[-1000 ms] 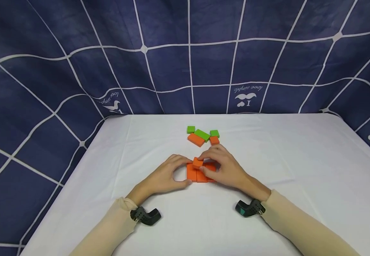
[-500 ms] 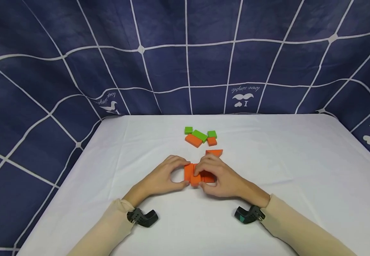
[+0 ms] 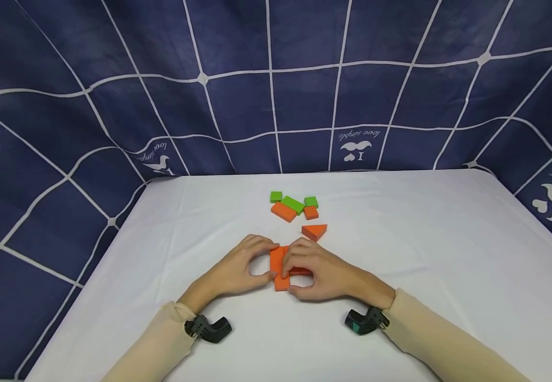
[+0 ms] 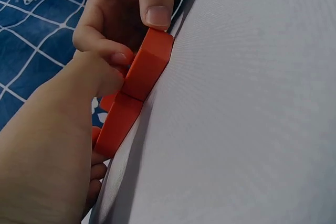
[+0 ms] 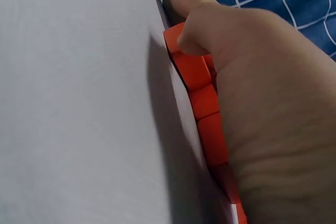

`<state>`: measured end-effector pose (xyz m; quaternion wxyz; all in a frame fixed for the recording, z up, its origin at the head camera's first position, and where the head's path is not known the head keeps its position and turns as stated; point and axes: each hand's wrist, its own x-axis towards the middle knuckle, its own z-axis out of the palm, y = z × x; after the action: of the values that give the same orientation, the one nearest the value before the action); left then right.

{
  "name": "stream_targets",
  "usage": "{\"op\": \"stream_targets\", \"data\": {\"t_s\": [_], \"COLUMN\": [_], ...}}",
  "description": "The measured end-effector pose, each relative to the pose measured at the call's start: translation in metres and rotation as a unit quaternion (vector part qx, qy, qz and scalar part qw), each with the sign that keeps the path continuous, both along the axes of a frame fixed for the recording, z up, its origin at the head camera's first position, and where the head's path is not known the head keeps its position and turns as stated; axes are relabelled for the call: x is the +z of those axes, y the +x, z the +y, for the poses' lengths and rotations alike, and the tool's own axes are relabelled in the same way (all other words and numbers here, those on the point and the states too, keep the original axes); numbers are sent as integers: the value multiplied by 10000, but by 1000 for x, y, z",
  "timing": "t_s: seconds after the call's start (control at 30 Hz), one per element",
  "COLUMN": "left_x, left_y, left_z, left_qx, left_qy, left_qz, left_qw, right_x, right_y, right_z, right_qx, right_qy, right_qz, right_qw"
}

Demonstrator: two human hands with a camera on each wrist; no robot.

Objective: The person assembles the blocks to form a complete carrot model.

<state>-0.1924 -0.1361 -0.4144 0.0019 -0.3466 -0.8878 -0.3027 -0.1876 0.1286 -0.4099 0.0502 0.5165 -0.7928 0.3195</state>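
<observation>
On the white cloth, a row of orange blocks (image 3: pixel 277 260) lies between the two hands, its right part hidden under the right hand. My left hand (image 3: pixel 235 269) holds the left end of this row, thumb at the near edge and index finger at the far edge. A small orange block (image 3: pixel 282 283) sits against the near side of the row. With thumb and index finger, my right hand (image 3: pixel 324 270) pinches it. In the left wrist view, the right thumb (image 4: pixel 158 17) is on one end of the small orange block (image 4: pixel 149 64).
Just beyond the right hand lies an orange triangular block (image 3: pixel 314 231). Farther back are an orange oblong block (image 3: pixel 283 212), a small orange block (image 3: pixel 311 213), a green oblong block (image 3: pixel 292 205) and two small green blocks (image 3: pixel 276 197). A dark blue checked cloth (image 3: pixel 238 106) hangs behind.
My right hand has brought the small orange block from above the row down to its near side. The triangular block has come into view beyond that hand. My left hand keeps its hold.
</observation>
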Motion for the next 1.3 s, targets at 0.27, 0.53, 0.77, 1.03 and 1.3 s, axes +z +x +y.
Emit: {"op": "stream_targets", "data": {"t_s": [0.27, 0.53, 0.77, 1.03, 1.3], "left_x": [-2, -2, 0, 3, 0], "left_y": [0, 0, 2, 1, -1], "left_z": [0, 0, 1, 3, 3], "left_qx": [-17, 45, 110, 182, 213], "left_qy": [123, 91, 23, -2, 28], "left_qz": [8, 19, -42, -78, -47], "left_qw": [9999, 9999, 9999, 9998, 9998], "right_x": [-3, -3, -5, -4, -5], "right_y": [0, -4, -4, -6, -5], "right_z": [-1, 0, -3, -3, -3], "right_qx": [-13, -281, -342, -148, -196], "right_qy": [57, -160, 83, 67, 42], "right_qz": [-174, -573, -419, -257, -409], "right_qw": [9998, 9978, 9985, 9995, 9990]}}
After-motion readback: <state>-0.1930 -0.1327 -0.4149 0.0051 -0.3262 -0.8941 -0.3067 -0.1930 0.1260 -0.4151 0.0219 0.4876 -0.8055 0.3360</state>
